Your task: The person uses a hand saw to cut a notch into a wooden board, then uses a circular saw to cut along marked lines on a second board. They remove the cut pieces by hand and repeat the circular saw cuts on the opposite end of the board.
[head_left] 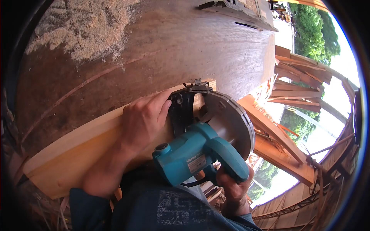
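Head view showed a teal circular saw (pixel 200 152) at the middle of the frame, its round metal blade guard (pixel 231 119) standing over the end of a pale plank (pixel 77 154). That plank lay slanting from the lower left up toward the centre, resting on a broad dark wooden surface (pixel 154 50). The right hand (pixel 233 188) had its grip wrapped tight around the saw's handle from below. The left hand (pixel 144 119) lay flat on the plank just beside the saw's black base, fingers spread and pressing down, closed on nothing. A heap of sawdust (pixel 81 27) sat on the surface at the upper left, well apart from the saw. Beyond the surface's right edge, reddish timber offcuts (pixel 296 84) were stacked, with green trees (pixel 312 27) behind them
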The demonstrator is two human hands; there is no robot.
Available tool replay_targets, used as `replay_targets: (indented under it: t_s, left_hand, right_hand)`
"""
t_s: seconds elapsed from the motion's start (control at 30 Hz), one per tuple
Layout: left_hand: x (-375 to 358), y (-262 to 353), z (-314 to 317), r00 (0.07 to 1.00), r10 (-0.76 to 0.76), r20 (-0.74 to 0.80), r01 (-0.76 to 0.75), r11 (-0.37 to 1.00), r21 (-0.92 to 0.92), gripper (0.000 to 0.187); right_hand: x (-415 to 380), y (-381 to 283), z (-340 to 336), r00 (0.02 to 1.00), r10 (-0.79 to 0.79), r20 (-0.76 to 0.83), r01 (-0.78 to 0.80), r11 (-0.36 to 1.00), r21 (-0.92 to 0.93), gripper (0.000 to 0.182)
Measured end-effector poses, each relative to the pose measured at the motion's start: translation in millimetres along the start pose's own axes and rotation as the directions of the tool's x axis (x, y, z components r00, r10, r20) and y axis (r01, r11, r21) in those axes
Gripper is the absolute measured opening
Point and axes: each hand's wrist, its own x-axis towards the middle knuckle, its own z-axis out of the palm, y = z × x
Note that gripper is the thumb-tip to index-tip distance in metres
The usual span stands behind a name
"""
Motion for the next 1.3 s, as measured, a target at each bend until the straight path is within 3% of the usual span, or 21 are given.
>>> replay_targets:
  t_s: [0.3, 0.5, 0.67, 1.1, 1.2, 1.3]
  left_hand:
    - [5.6, -0.4, -8.7, 0.971, -0.199, 0.132, 0.217, 0.965, -0.146, 0.036]
    - [11.0, -1.9, -23.4, 0.951, -0.198, 0.237, 0.249, 0.945, -0.212, 0.040]
    - [12.1, -6.2, -22.4, 0.970, -0.133, 0.204, 0.187, 0.944, -0.271, 0.045]
    - [17.3, -4.3, -34.6, 0.942, -0.177, 0.283, 0.275, 0.892, -0.358, 0.047]
    - [14.8, -10.1, -30.9, 0.965, -0.144, 0.218, 0.221, 0.894, -0.389, 0.045]
    - [16.2, -12.1, -33.8, 0.940, -0.195, 0.280, 0.304, 0.851, -0.428, 0.046]
  right_hand:
    - [9.6, -8.7, 0.5, 0.999, -0.030, 0.030, 0.030, 0.999, 0.014, 0.025]
    - [16.4, -19.9, 4.5, 0.999, -0.034, 0.024, 0.034, 0.999, 0.000, 0.025]
    - [20.3, -23.1, 4.6, 0.999, -0.035, 0.031, 0.035, 0.999, 0.009, 0.026]
    - [26.1, -28.9, 5.4, 1.000, -0.016, 0.025, 0.016, 1.000, 0.023, 0.029]
    - [29.7, -33.4, 6.9, 0.999, -0.025, 0.025, 0.024, 0.999, 0.033, 0.030]
    - [31.2, -37.5, 6.7, 1.000, 0.000, 0.022, 0.000, 1.000, -0.006, 0.031]
